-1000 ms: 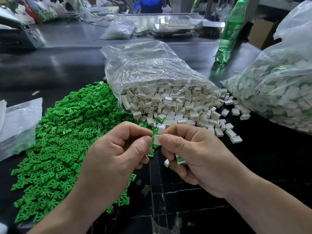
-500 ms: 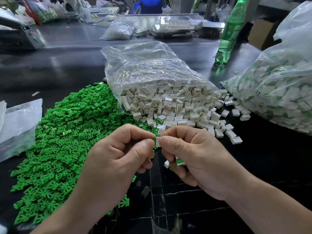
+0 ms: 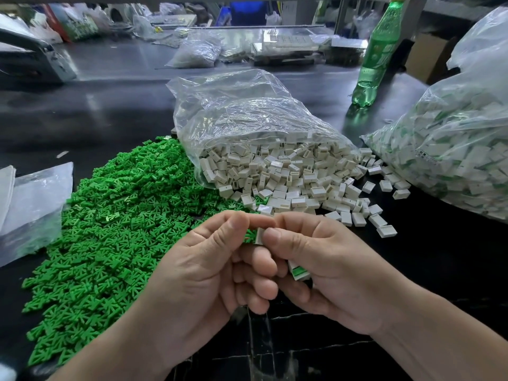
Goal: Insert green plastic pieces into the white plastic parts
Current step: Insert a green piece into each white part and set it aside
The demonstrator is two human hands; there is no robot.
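Left hand [image 3: 209,270] pressed closer against right hand [image 3: 330,270]; both pinch white part [image 3: 258,237].

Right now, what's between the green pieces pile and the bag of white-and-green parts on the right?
Head view: an open clear bag lying on its side, white plastic parts spilling from it onto the black table.

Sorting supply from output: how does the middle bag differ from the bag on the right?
The middle bag holds plain white parts; the right bag holds white parts with green showing. The middle bag lies open at its near end, parts spilling onto the table; the right bag's opening is out of view. The right bag bulges higher. Both are clear plastic.
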